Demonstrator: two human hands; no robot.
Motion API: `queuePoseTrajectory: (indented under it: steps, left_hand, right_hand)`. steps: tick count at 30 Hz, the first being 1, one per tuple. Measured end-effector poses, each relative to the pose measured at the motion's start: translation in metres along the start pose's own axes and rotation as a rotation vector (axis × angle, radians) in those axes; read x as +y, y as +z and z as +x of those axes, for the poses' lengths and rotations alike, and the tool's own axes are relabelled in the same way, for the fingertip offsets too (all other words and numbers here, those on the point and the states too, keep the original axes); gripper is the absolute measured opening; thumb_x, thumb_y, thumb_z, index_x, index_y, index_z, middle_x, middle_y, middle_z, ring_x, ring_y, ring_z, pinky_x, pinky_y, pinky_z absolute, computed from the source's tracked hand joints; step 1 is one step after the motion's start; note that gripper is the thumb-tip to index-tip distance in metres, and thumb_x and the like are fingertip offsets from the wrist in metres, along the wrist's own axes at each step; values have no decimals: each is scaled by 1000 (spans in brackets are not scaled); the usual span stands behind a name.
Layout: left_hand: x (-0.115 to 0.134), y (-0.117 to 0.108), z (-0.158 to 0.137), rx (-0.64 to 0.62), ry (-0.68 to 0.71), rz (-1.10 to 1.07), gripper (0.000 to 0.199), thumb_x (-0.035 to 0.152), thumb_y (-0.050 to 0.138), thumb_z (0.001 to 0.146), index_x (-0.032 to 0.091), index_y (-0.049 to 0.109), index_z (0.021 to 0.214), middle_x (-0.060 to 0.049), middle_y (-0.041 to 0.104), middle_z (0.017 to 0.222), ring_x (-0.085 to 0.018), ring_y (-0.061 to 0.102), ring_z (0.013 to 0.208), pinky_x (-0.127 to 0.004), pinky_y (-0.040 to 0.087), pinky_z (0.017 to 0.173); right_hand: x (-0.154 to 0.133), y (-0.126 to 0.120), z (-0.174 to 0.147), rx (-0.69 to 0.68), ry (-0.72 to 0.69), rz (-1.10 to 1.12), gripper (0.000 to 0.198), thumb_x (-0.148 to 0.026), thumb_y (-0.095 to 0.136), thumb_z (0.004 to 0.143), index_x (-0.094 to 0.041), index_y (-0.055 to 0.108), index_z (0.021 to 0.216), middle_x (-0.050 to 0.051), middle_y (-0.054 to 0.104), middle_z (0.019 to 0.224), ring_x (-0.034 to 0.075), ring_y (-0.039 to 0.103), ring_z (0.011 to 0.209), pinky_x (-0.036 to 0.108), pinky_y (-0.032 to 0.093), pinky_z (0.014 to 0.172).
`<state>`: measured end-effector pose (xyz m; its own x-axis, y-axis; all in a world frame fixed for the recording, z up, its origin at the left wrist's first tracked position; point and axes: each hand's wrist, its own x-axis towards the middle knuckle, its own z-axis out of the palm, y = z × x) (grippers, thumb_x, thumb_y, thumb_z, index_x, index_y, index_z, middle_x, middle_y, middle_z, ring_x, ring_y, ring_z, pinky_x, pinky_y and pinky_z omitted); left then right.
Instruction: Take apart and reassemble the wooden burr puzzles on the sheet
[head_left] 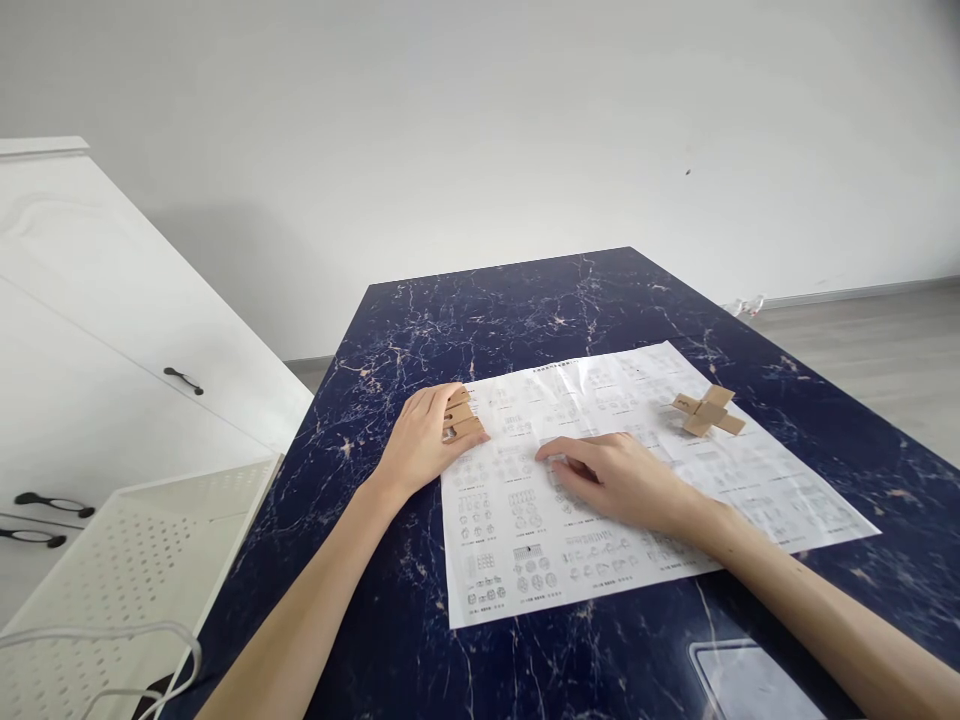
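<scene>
My left hand (pixel 429 432) is closed around several notched wooden puzzle pieces (pixel 461 418) at the upper left edge of a printed instruction sheet (pixel 600 400). Thumb and fingers grip the pieces from the sides; part of them is hidden by the hand. My right hand (pixel 615 475) rests on the middle of the sheet, fingers loosely bent and apart, with nothing visible in them. To its right, a cross-shaped wooden assembly (pixel 709 410) lies on the paper. Rows of small diagrams cover the sheet, which shows creases.
The dark blue marble-patterned table (pixel 495 310) carries everything. A pale rectangular object (pixel 754 680) lies at its near edge. To the left stand a white cabinet (pixel 112 330) and a perforated cream surface (pixel 127 560) with a white cable (pixel 105 632). A white wall rises behind.
</scene>
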<state>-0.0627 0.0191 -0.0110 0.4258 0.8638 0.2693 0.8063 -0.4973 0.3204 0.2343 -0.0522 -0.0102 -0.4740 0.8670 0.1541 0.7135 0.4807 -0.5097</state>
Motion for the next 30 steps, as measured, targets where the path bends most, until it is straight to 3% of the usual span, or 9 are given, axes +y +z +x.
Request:
queuePoseTrajectory:
  steps: [8,13,16,19,22,24,30]
  left_hand:
    - [1,-8,0,-57,32,-64,75,64,76,90,28,48,149,-12,61,147,-37,55,139,-58,45,118]
    - [23,-7,-6,-1,252,-64,51,53,63,104,27,49,146,-10,60,151,-31,53,143,-53,43,122]
    - [47,-2,-11,-29,413,-71,36,43,57,109,23,55,139,-10,66,139,-28,61,132,-48,50,114]
    - [65,2,-17,-76,504,-49,27,36,54,109,20,61,129,-10,71,125,-25,70,110,-40,57,93]
    - [70,5,-21,-137,419,-65,21,36,58,106,19,63,118,-4,76,101,-19,70,77,-32,51,67]
    - [70,7,-23,-160,373,-68,16,34,59,105,20,64,110,1,73,79,-15,64,61,-29,43,59]
    - [70,10,-24,-132,330,-83,15,30,57,104,20,63,94,3,68,68,-13,61,56,-27,36,57]
  right_hand:
    - [-1,-1,0,-17,2,13,34,-25,49,104,-25,77,124,2,76,73,17,65,59,31,42,63]
    - [-1,1,1,-8,-5,18,34,-23,50,103,-25,76,124,2,77,74,17,65,58,31,43,64]
    - [1,3,1,11,-21,16,33,-22,50,102,-25,76,122,3,80,83,18,68,64,31,43,66]
    - [2,4,2,14,-23,4,31,-20,49,101,-23,76,117,4,80,83,18,69,65,30,40,63]
    - [0,3,2,14,-20,4,32,-19,48,100,-22,75,118,2,77,77,18,68,64,29,40,63]
    - [-2,2,3,16,-11,12,33,-19,48,100,-23,76,118,1,76,73,17,67,62,29,40,63]
    - [-2,-1,6,-1,-4,22,32,-19,49,101,-24,76,117,0,76,72,17,65,59,28,41,61]
